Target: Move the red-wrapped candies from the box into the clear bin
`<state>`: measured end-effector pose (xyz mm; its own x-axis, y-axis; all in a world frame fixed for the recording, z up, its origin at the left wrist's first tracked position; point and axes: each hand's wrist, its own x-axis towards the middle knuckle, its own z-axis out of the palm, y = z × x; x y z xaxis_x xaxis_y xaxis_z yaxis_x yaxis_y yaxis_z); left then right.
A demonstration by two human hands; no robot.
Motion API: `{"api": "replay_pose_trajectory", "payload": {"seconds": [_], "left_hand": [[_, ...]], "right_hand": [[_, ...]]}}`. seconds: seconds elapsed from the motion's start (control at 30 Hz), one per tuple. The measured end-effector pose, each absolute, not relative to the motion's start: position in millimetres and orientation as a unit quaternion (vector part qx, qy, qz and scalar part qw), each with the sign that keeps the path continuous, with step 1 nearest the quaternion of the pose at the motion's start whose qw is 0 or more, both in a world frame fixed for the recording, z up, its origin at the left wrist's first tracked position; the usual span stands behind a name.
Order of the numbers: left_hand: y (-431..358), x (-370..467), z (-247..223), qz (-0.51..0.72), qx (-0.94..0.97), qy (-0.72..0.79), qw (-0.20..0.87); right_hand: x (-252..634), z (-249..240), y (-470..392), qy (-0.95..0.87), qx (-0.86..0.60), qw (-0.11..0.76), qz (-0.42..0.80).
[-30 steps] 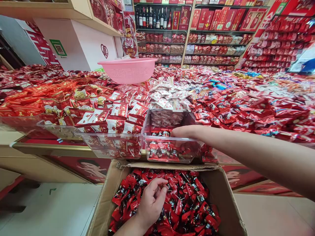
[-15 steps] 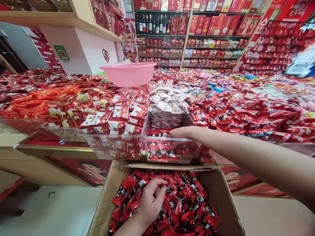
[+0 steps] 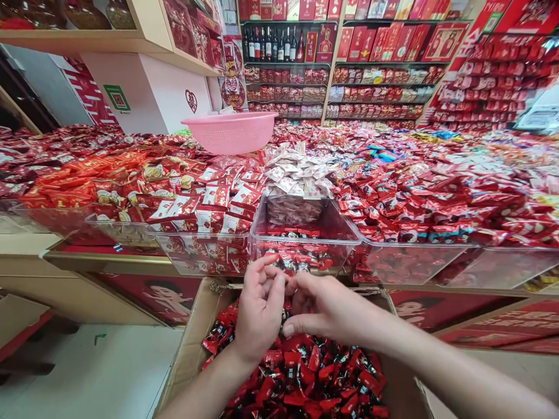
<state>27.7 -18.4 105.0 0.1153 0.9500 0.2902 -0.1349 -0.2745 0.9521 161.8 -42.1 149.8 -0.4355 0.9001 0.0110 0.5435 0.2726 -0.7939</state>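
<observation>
- Right hand (image 3: 321, 308) has left the clear bin (image 3: 338, 254) and now sits at three o'clock of the left hand (image 3: 259, 311), fingertips close together.
- Left grip is half-curled; right grip is bent, with the thumb a little apart. I cannot tell whether either holds anything.
- Red-and-black sweets (image 3: 301, 375) lie loose at six o'clock, below the hands, in an open cardboard carton (image 3: 186, 349); their wrappers are glossy and crumpled, some with pale lettering.
- Similar sweets sit low in the bin.
- White packets (image 3: 297, 174) are heaped at twelve o'clock; a pink colander (image 3: 236, 135) stands at eleven.
</observation>
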Motion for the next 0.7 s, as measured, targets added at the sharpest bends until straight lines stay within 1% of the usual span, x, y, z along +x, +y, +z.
{"api": "replay_pose_trajectory", "payload": {"seconds": [0.07,0.17,0.23,0.3,0.37,0.43,0.53,0.63,0.7], "left_hand": [[-18.9,33.5,110.5,0.557,0.547,0.35,0.519],[-23.8,35.0,106.0,0.554,0.467,0.313,0.614],[-28.4,32.1,98.2,0.517,0.441,0.304,0.668],[-32.8,28.7,89.7,0.466,0.455,0.32,0.688],[-36.2,25.9,82.8,0.429,0.478,0.341,0.686],[-37.9,23.6,78.6,0.423,0.489,0.347,0.679],[-37.3,19.6,76.4,0.438,0.493,0.333,0.675],[-35.5,15.7,77.9,0.428,0.5,0.3,0.69],[-35.9,14.4,79.8,0.415,0.5,0.27,0.711]], "right_hand": [[162.0,131.9,-51.5,-0.729,-0.468,0.27,0.419],[170.7,117.2,-53.4,-0.677,-0.473,0.333,0.456],[177.9,112.1,-53.0,-0.647,-0.487,0.358,0.465],[182.8,108.8,-53.5,-0.641,-0.498,0.358,0.462],[184.6,109.1,-54.3,-0.661,-0.508,0.339,0.436],[185.2,115.9,-53.5,-0.688,-0.517,0.311,0.403],[189.3,139.7,-46.6,-0.735,-0.498,0.284,0.362],[196.2,167.9,-35.0,-0.752,-0.495,0.31,0.306],[197.2,179.8,-29.5,-0.745,-0.509,0.312,0.299]]}}
